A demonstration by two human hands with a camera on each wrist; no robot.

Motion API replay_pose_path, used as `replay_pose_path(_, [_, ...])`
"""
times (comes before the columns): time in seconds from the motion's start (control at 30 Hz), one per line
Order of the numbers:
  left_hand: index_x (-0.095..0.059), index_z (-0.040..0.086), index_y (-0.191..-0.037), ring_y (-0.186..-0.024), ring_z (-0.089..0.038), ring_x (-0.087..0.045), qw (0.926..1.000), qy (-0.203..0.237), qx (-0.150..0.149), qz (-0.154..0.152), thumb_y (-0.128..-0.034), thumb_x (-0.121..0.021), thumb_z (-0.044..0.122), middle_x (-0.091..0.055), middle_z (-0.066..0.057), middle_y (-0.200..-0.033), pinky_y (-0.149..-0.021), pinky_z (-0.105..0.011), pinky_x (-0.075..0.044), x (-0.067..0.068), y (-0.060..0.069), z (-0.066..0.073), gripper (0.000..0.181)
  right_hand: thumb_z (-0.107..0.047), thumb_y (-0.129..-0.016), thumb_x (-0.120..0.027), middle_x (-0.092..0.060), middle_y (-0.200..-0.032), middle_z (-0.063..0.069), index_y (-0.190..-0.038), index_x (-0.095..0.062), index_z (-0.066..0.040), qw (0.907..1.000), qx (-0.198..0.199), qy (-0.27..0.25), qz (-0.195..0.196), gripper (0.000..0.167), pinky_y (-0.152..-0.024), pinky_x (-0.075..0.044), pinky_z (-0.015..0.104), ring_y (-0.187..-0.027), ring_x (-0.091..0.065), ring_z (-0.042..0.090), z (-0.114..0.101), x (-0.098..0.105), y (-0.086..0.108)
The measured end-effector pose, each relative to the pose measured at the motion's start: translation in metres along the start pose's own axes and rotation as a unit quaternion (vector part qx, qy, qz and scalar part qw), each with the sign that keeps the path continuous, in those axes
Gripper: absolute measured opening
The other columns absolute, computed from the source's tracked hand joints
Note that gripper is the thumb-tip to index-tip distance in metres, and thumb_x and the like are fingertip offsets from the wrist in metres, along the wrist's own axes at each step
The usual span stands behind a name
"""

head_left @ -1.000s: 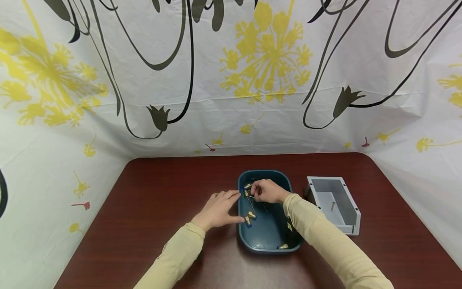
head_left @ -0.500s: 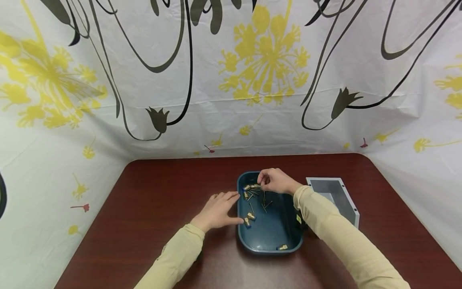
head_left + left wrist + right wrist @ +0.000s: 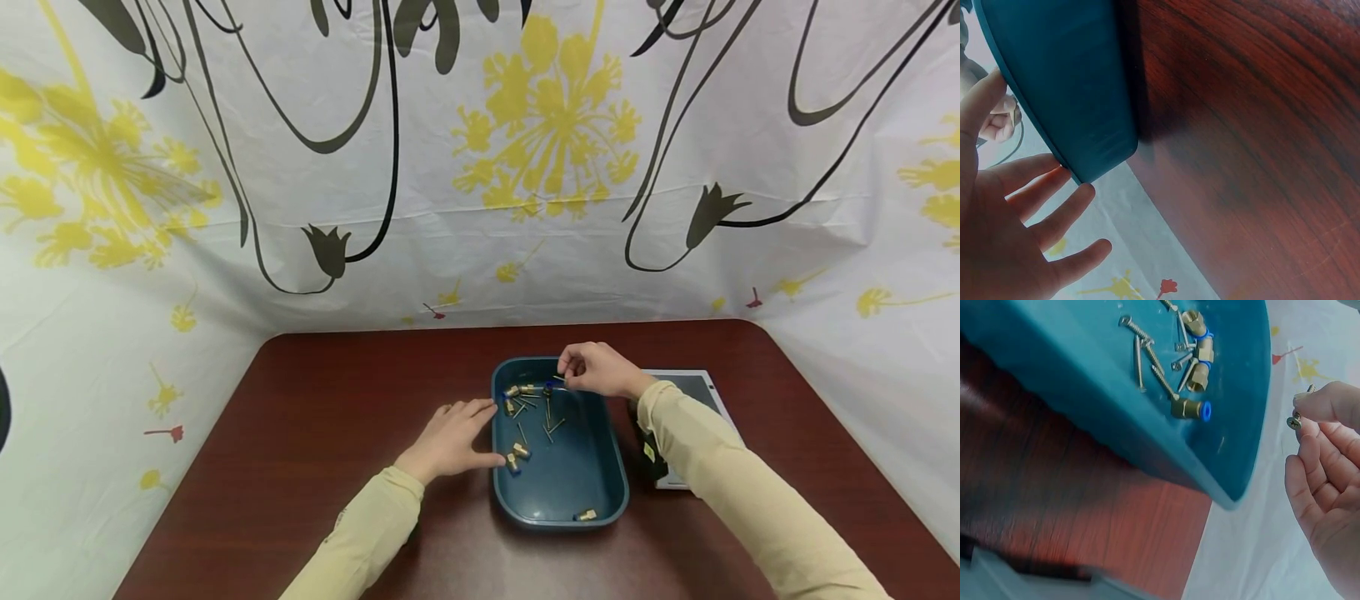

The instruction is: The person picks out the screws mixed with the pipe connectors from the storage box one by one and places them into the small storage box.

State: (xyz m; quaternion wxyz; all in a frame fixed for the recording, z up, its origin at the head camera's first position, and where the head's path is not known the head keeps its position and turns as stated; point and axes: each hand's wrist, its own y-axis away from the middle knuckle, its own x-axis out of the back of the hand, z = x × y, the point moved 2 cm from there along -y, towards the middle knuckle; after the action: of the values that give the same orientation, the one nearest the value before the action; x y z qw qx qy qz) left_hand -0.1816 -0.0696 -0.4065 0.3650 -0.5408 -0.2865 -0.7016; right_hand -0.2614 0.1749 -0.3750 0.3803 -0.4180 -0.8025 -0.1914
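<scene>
My right hand (image 3: 602,370) is above the far right corner of a dark blue plastic bin (image 3: 562,482). Between its thumb and forefinger it pinches a screw (image 3: 1295,422), whose cross-slotted head shows in the right wrist view. My left hand (image 3: 452,440) rests against the bin's left rim, fingers spread and straight; in the left wrist view its fingertips (image 3: 1087,190) are by the rim. Inside the bin lie several loose screws (image 3: 1138,329) and several brass fittings with blue collars (image 3: 1186,409), most of them toward the far end. One fitting (image 3: 586,515) lies near the front.
Right of the bin, a grey open box (image 3: 693,385) stands partly hidden behind my right forearm. Both are on a dark red-brown wooden table (image 3: 337,417). A white patterned cloth (image 3: 420,167) hangs behind the table and along its sides.
My right hand has lifted from among the parts at the bin's far left and moved right to its far right corner, carrying a screw. My left hand has stayed at the rim.
</scene>
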Motion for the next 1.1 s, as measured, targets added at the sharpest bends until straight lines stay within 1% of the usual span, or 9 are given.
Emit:
replay_pose_path(0.33, [-0.041, 0.008, -0.132, -0.115, -0.025, -0.039, 1.0000, -0.001, -0.007, 0.006, -0.0749, -0.060, 0.053, -0.039, -0.006, -0.133, -0.093, -0.046, -0.028, 0.000, 0.000, 0.000, 0.076, -0.002, -0.080, -0.060, -0.056, -0.075, 0.000, -0.087, -0.057, -0.003, 0.9998, -0.012, 0.005, 0.018, 0.008, -0.061, -0.043, 0.030, -0.067, -0.051, 0.015, 0.007, 0.017, 0.016])
replay_pose_path(0.5, [-0.041, 0.008, -0.132, -0.115, -0.024, -0.039, 0.9999, -0.001, -0.008, 0.007, -0.0745, -0.061, 0.053, -0.039, -0.005, -0.133, -0.093, -0.046, -0.028, 0.000, 0.000, -0.001, 0.076, -0.002, -0.080, -0.060, -0.055, -0.075, 0.000, -0.087, -0.057, -0.005, 0.9994, -0.024, 0.009, 0.024, 0.008, -0.060, -0.042, 0.031, -0.067, -0.051, 0.016, 0.014, 0.025, 0.025])
replay_pose_path(0.57, [-0.041, 0.008, -0.132, -0.115, -0.024, -0.039, 1.0000, 0.000, -0.007, 0.006, -0.0746, -0.060, 0.054, -0.039, -0.005, -0.133, -0.093, -0.046, -0.028, -0.001, 0.000, -0.001, 0.076, -0.003, -0.080, -0.060, -0.055, -0.075, 0.001, -0.087, -0.057, -0.006, 0.9990, -0.035, 0.009, 0.026, 0.008, -0.060, -0.043, 0.031, -0.068, -0.051, 0.017, 0.017, 0.027, 0.029])
replay_pose_path(0.77, [-0.041, 0.008, -0.132, -0.115, -0.025, -0.039, 1.0000, 0.002, -0.006, 0.006, -0.0747, -0.060, 0.053, -0.039, -0.006, -0.133, -0.093, -0.046, -0.028, -0.001, 0.000, -0.001, 0.076, -0.001, -0.080, -0.060, -0.055, -0.077, 0.003, -0.088, -0.057, -0.003, 0.9985, -0.045, 0.005, 0.029, 0.009, -0.056, -0.045, 0.030, -0.069, -0.051, 0.019, 0.029, 0.039, 0.043])
replay_pose_path(1.1, [-0.042, 0.008, -0.132, -0.115, -0.025, -0.039, 1.0000, 0.003, -0.002, 0.003, -0.0745, -0.061, 0.053, -0.039, -0.006, -0.132, -0.093, -0.046, -0.028, -0.001, 0.000, -0.001, 0.076, -0.001, -0.078, -0.062, -0.056, -0.076, 0.001, -0.086, -0.058, -0.004, 0.9954, -0.056, 0.049, 0.060, 0.010, -0.061, -0.044, 0.031, -0.071, -0.052, 0.016, 0.044, 0.056, 0.065])
